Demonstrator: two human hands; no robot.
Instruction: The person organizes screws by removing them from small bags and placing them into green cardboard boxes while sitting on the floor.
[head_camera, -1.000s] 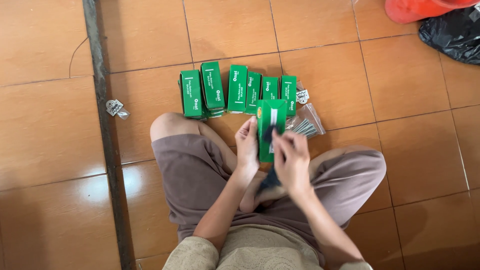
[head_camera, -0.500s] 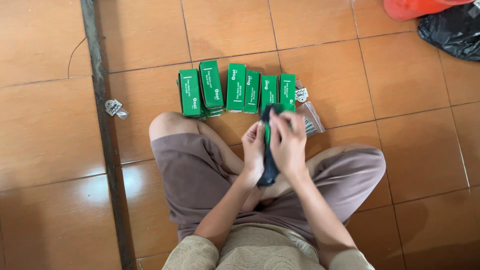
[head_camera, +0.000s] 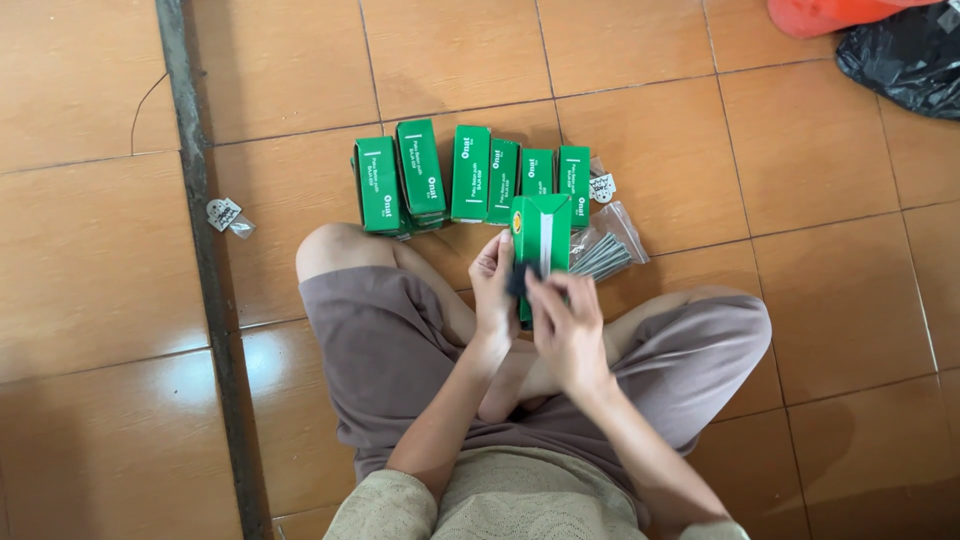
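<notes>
Six green cartons (head_camera: 470, 178) already stand in a row on the tiled floor (head_camera: 120, 260) before the knees; a seventh, the green box (head_camera: 541, 232), is gripped by the left hand (head_camera: 494, 290) while the right hand (head_camera: 566, 325) pinches its lower end (a bag of nails (head_camera: 603, 252) lies unpacked beside it).

Green box (head_camera: 541, 235): long, narrow carton, green with a pale stripe down its face and a small yellow mark near the top; held upright above the lap, far end pointing away, lower end covered by a dark item (head_camera: 517, 281) at the fingers.
</notes>
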